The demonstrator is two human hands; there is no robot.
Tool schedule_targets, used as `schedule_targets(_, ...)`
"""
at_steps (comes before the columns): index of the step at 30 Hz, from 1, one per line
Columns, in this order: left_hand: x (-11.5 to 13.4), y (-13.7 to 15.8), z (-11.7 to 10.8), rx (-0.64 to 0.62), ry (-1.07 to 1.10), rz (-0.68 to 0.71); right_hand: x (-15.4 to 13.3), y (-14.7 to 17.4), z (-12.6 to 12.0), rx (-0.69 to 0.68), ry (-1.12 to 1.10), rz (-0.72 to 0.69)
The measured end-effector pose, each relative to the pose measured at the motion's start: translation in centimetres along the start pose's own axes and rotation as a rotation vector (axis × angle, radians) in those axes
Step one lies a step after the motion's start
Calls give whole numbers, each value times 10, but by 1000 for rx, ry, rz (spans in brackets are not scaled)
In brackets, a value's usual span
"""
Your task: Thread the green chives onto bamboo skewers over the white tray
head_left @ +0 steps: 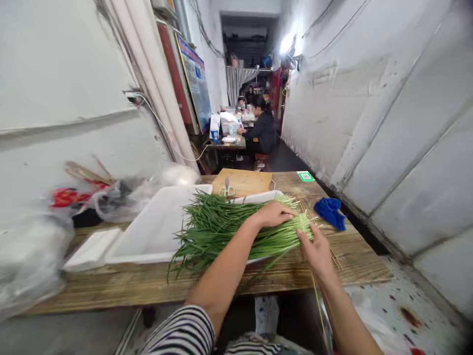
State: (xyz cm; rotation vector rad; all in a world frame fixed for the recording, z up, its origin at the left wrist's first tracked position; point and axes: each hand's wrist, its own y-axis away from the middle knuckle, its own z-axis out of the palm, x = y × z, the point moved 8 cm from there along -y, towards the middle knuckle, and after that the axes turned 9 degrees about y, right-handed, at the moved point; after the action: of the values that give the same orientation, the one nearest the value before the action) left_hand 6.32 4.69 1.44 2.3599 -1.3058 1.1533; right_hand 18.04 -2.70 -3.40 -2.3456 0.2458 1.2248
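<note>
A big heap of garlic chives (218,222) lies across a white tray on the wooden table, its green leaves to the left and its pale stem ends to the right. My left hand (275,214) rests over the stems, fingers curled onto the chives near their cut ends. Around the pale ends, my right hand (318,246) holds a bunch between thumb and fingers. Thin bamboo sticks (335,260) lie under and beside the right hand. How many stems each hand grips is hidden.
Beyond the heap are a wooden cutting board (246,182) and scissors (226,189). A white tray (155,229) is at left, beside plastic bags (25,261). A blue cloth (330,213) and green QR card (305,176) lie right. A person (263,129) sits farther back.
</note>
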Motion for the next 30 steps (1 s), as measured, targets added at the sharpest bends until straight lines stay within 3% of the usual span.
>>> schedule_targets(2, -12, 0, -14, 190, -42, -84, -1, 1, -1, 35, -38, -6)
schedule_targets(5, -28, -1, -24, 340, -119, -161, -1, 3, 1, 34, -96, 4)
schedule_targets(11, -52, -16, -12, 234, -185, -201, 3, 4, 7, -26, -214, 43)
schedule_targets(16, -48, -14, -13, 323, -126, -146, 4, 5, 9, -42, -258, 54)
schedule_targets(21, -43, -6, -23, 490, 48, -101, 3, 4, 9, -49, -264, 70)
schedule_targets(25, -45, -9, -17, 433, 156, -93, 1, 4, 8, -63, -275, 66)
schedule_targets(30, -46, -5, -22, 477, 60, -130, 2, 5, 8, -67, -269, 82)
